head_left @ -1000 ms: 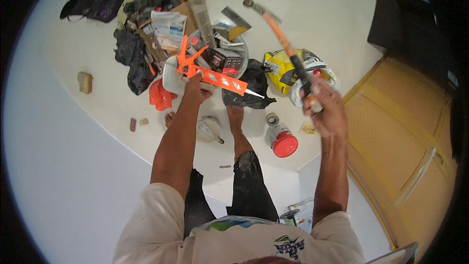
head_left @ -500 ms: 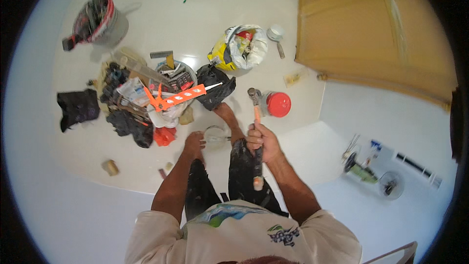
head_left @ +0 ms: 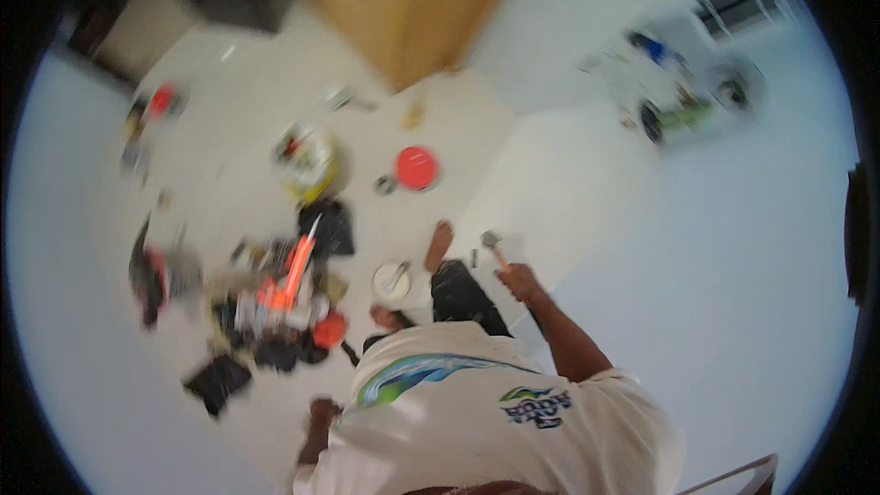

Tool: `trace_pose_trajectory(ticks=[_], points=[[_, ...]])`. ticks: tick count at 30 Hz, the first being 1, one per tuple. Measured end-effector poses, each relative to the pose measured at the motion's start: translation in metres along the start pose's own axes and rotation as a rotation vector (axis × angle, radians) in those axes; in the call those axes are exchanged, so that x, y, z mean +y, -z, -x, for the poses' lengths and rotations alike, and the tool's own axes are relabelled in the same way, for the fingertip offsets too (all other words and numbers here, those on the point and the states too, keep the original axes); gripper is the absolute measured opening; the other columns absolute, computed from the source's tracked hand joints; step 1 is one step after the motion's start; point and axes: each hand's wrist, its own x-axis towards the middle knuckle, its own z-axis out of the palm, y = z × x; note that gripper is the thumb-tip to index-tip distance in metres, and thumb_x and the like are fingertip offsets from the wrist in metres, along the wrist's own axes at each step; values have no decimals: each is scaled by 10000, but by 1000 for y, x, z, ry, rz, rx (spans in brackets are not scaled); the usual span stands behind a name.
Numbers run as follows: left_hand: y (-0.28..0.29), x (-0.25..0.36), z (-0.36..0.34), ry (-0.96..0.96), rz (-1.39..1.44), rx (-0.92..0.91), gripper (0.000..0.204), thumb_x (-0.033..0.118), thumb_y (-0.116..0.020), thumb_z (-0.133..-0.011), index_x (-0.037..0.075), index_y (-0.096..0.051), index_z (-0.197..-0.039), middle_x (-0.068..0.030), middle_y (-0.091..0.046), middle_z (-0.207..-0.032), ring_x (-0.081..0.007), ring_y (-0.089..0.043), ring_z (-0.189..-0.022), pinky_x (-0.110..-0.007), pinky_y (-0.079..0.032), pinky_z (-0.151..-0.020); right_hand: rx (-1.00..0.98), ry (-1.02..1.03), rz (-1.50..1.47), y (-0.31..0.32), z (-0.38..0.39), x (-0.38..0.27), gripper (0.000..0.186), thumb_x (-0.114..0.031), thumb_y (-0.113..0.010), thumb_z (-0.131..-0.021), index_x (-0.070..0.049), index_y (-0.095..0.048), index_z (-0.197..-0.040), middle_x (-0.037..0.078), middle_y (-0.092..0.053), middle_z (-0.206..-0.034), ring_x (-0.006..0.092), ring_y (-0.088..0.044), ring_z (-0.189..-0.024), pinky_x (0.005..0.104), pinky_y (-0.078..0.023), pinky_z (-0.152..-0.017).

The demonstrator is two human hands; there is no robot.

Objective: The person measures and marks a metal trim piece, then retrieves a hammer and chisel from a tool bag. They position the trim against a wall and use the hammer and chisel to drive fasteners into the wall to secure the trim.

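- Whereas it overlapped the right trouser leg [head_left: 467, 301] earlier, the hammer [head_left: 499, 255] is now right of that leg.
- Right hand [head_left: 521, 281] grips its handle; long axis slants, head [head_left: 491, 239] pointing forward and slightly left.
- Left hand [head_left: 324, 410], beside the shirt [head_left: 440, 422], is blurred; cannot tell whether closed.

2 hands [head_left: 324, 410] [head_left: 520, 282] well apart
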Motion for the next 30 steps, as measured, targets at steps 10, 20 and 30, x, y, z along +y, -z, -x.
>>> trace_pose_trajectory(ticks=[10,20,30], points=[[364,-204,-77,346,-293,589,347,250,-571,-925,34,-739,-1138,-182,-730,-1125,-330,-716,-974,-472,-576,-859,47,-611,-444,34,-18,173,196,-170,-739,-906,18,-740,-850,120,-706,-701,222,-691,-584,392,-528,-490],[767,-154,-219,313,425,622,415,257,-600,-969,6,-674,-1291,-175,-732,-1184,-293,-701,-1075,-382,-541,-945,265,-680,-995,34,-63,212,299,-249,-815,-888,-36,-659,-748,64,-612,-631,172,-542,-466,361,-409,-408],[965,-140,-440,158,12,157,415,328,-596,-935,72,-734,-1232,-168,-737,-1226,-342,-699,-1133,-430,-540,-1016,315,-669,-1013,194,-133,196,285,-238,-811,-886,-75,-637,-730,28,-587,-615,155,-511,-452,350,-384,-404]])
